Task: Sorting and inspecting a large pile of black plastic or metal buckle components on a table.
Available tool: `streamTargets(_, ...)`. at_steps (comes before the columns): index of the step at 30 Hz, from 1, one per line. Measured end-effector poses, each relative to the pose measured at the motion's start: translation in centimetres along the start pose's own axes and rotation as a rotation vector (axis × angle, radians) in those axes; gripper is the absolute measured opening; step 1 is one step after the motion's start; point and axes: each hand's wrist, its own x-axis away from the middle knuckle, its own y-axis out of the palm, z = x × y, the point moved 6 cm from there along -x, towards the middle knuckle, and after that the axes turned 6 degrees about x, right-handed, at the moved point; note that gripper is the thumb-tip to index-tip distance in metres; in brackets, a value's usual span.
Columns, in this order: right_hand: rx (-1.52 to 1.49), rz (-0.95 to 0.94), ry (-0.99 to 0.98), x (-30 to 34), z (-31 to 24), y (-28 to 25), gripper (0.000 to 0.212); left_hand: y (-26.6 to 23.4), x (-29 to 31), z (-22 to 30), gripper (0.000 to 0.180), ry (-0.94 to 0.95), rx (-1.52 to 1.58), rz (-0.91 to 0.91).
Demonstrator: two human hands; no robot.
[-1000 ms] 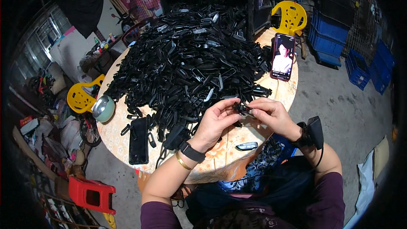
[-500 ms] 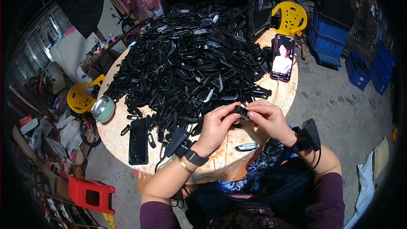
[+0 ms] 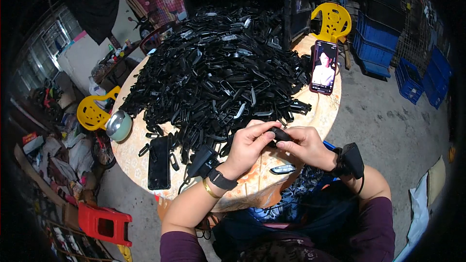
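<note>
While the left hand point(image 3: 245, 146) and right hand point(image 3: 309, 146) pinch closed around a black part point(image 3: 280, 135), the lit phone point(image 3: 324, 68) shows illegible lettering.

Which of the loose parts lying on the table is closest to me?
The silver-and-black part, on the near side of your right hand. It lies alone, while the others lie in or around the pile.

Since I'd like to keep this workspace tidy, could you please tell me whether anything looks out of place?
One silver-and-black piece lies alone near the front edge of the table, apart from the heap of black pieces, so it looks slightly stray, though perhaps set there deliberately.
</note>
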Motion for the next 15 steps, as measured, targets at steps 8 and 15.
streamTargets(8,0.103,-0.344,-0.091,-2.5,0.1,-1.6,0.035,0.1,-0.2,-1.1,0.025,-0.263,0.262,-0.065)
streamTargets(15,0.707,0.201,-0.351,-5.3,2.1,-4.4,0.044,3.7,0.9,-0.9,0.023,-0.069,-0.376,-0.530)
